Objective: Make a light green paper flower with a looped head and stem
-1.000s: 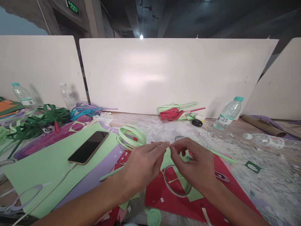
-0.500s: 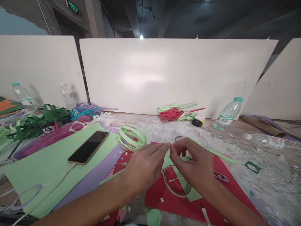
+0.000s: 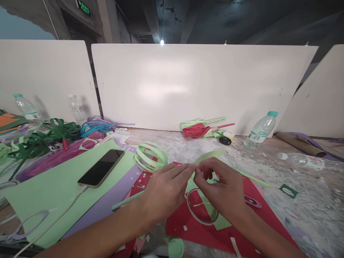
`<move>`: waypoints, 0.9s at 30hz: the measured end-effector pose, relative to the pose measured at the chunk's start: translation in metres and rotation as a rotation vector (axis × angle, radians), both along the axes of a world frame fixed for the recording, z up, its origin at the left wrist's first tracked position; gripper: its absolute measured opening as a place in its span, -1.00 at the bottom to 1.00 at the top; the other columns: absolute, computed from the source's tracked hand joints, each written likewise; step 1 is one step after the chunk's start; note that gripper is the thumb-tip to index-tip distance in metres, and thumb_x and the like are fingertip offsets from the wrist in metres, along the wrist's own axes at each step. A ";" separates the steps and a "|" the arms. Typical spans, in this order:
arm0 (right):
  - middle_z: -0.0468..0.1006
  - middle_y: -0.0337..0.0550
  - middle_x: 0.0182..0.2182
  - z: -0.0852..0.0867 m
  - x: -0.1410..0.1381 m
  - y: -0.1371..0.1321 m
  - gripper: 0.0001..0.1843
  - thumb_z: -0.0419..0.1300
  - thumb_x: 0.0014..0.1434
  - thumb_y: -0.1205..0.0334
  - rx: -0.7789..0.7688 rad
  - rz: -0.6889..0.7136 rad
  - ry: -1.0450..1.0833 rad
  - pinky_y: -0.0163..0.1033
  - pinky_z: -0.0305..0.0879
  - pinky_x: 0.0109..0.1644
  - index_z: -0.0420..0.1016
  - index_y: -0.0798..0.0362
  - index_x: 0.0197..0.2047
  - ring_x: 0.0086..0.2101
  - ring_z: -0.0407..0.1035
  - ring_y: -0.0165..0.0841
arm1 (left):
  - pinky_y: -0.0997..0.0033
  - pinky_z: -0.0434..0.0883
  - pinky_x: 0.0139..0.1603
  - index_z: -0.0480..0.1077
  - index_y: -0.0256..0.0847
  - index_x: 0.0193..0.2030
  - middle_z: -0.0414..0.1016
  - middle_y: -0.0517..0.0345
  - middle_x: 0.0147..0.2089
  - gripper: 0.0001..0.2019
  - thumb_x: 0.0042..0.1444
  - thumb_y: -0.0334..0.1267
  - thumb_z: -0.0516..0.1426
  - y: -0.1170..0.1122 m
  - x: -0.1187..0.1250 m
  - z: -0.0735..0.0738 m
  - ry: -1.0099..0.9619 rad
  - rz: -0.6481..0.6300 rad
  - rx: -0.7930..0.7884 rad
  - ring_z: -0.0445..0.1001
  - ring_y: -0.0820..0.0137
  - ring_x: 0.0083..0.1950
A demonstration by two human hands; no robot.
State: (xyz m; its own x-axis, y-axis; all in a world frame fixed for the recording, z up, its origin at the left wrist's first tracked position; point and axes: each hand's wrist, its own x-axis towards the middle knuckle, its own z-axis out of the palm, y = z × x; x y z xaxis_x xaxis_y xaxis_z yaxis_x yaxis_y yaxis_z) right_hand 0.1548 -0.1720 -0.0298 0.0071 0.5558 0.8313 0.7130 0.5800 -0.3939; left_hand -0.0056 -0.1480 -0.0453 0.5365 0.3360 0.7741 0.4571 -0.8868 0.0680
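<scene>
My left hand [image 3: 166, 186] is closed, its fingers pressed together over a thin light green paper stick [image 3: 126, 201], whose lower end shows beside my forearm. The middle of the stick is hidden under my hand. My right hand [image 3: 221, 182] pinches thumb to forefinger, its tips meeting my left fingertips. Beyond them a blurred light green paper strip [image 3: 211, 154] sticks out, in line with the stick; the pinched part is hidden. Below my right hand, a tape ring [image 3: 189, 206] lies on red paper [image 3: 193, 234] over a light green scrap [image 3: 222, 224].
A light green paper-strip ball [image 3: 150, 156] stands left of my hands. A phone [image 3: 102, 168] on its cable lies on green paper [image 3: 48, 190]. A pink cutter [image 3: 253, 201] is at right. Bottles [image 3: 260, 130] and strip bundles [image 3: 197, 129] stand near the white board [image 3: 139, 86].
The light green strip beyond my fingertips now shows, blurred, where a thin dark loop was visible before. The stick's lower end shows more clearly by my left forearm. My hands hardly moved.
</scene>
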 end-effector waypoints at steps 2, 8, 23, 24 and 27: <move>0.33 -0.34 -0.62 0.000 0.000 0.000 -0.87 0.16 -0.01 0.43 -0.006 0.018 0.007 -0.36 0.16 -0.55 0.34 0.02 -0.50 -0.60 0.20 -0.49 | 0.27 0.51 -0.12 0.29 -0.32 0.09 0.52 0.02 -0.01 -0.60 0.10 -0.56 0.00 0.000 0.000 0.000 0.002 -0.001 0.000 0.51 0.31 -0.11; 0.33 -0.32 -0.59 0.002 0.000 0.000 -0.86 0.15 -0.01 0.44 -0.003 0.040 0.013 -0.36 0.15 -0.55 0.33 0.03 -0.50 -0.60 0.19 -0.49 | 0.31 0.50 -0.13 0.32 -0.29 0.06 0.54 0.07 -0.04 -0.63 0.11 -0.56 0.01 0.001 0.001 0.003 -0.030 0.003 -0.006 0.52 0.34 -0.14; 0.30 -0.30 -0.59 0.003 0.001 -0.001 -0.87 0.12 0.00 0.44 -0.030 0.040 -0.006 -0.35 0.11 -0.56 0.31 0.04 -0.50 -0.59 0.18 -0.49 | 0.37 0.48 -0.22 0.38 -0.06 0.00 0.59 0.25 -0.16 -0.61 0.07 -0.51 0.06 -0.003 -0.001 0.012 -0.066 0.037 -0.188 0.56 0.38 -0.23; 0.30 -0.30 -0.59 0.003 0.001 -0.001 -0.87 0.12 -0.01 0.44 -0.036 0.038 -0.007 -0.35 0.10 -0.56 0.31 0.04 -0.50 -0.59 0.18 -0.48 | 0.36 0.48 -0.23 0.39 -0.06 -0.01 0.59 0.26 -0.17 -0.62 0.07 -0.50 0.06 -0.003 -0.001 0.013 -0.065 0.037 -0.196 0.56 0.37 -0.24; 0.31 -0.30 -0.59 0.004 0.002 -0.002 -0.87 0.12 -0.02 0.45 -0.059 0.036 -0.005 -0.34 0.10 -0.55 0.31 0.04 -0.51 -0.59 0.17 -0.49 | 0.36 0.45 -0.27 0.41 -0.08 -0.04 0.60 0.26 -0.21 -0.65 0.07 -0.49 0.05 -0.003 -0.002 0.016 -0.052 0.046 -0.230 0.55 0.37 -0.27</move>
State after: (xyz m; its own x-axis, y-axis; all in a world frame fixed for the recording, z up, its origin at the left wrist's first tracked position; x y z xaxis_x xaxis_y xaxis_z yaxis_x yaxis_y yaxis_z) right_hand 0.1564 -0.1738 -0.0254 -0.0180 0.6035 0.7971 0.6943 0.5812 -0.4244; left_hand -0.0077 -0.1512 -0.0292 0.4783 0.5300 0.7002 0.4873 -0.8235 0.2904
